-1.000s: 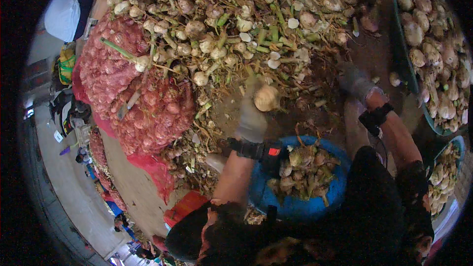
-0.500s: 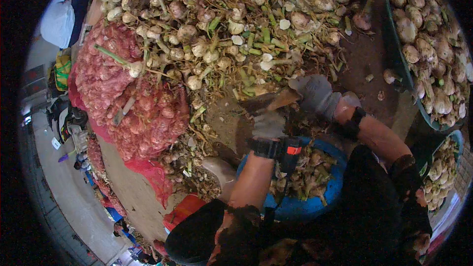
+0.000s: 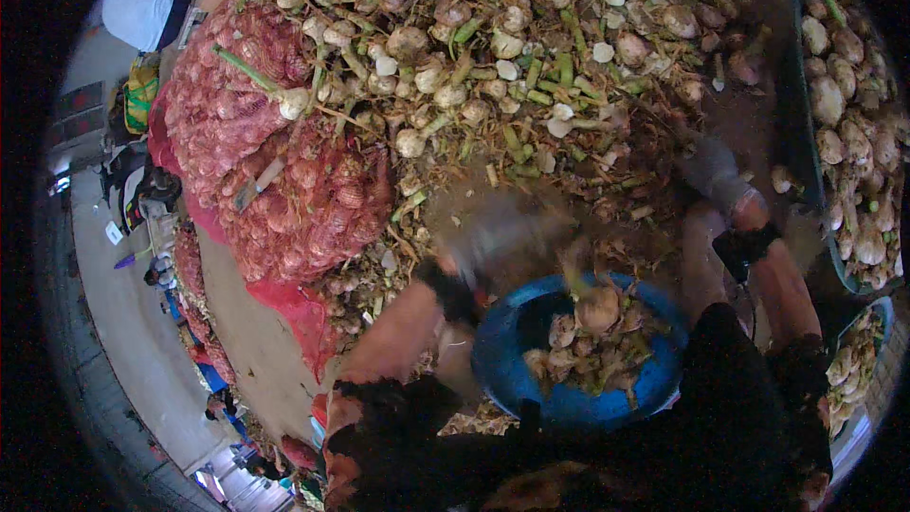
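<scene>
My left hand (image 3: pixel 498 242), in a pale glove and smeared by motion, is over the bare ground left of a blue basin (image 3: pixel 490 360). Its fingers cannot be made out. In the basin lie several garlic bulbs and dry scraps. One larger garlic bulb (image 3: pixel 597 310), slightly blurred, is over the far part of the basin with its stem upward. My right hand (image 3: pixel 716 173), in a grey glove, reaches to the right edge of the heap of garlic (image 3: pixel 474 47). Blur and shadow hide its fingertips, so any hold there is unclear.
Red mesh sacks (image 3: pixel 313 218) full of bulbs lie at the left, with a pale-handled knife (image 3: pixel 258 183) on top. Green-rimmed tubs of garlic (image 3: pixel 853 147) stand at the far right. Beyond the sacks, a person in a pale top (image 3: pixel 137 5) is partly visible.
My hands were close together beyond the basin. Now the left has swung left and the right has moved right and away. A larger bulb now shows over the basin. The whole view has shifted.
</scene>
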The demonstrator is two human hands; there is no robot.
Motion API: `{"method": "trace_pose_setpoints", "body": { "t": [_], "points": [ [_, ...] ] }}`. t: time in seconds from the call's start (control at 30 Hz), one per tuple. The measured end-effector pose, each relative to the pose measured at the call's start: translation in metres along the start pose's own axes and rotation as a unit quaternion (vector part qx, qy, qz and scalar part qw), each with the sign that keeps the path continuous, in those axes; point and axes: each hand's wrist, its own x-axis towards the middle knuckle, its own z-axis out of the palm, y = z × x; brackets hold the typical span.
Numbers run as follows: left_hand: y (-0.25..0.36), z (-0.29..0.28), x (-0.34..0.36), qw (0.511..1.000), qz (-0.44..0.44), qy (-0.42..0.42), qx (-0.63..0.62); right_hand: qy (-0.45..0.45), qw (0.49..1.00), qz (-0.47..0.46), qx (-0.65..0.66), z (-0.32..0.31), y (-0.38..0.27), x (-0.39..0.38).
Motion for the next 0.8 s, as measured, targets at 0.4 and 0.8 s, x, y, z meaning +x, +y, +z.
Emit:
{"method": "trace_pose_setpoints", "body": {
  "t": [0.4,0.8],
  "points": [
    [-0.164,-0.01,0.053,0.888,-0.208,0.289,-0.291,-0.087,0.995,-0.015,0.049,0.01,-0.032,-0.003],
    [-0.011,0.068,0.01,0.862,0.135,0.193,-0.449,-0.116,0.953,-0.276,0.05,0.002,-0.086,0.001]
  ]
}}
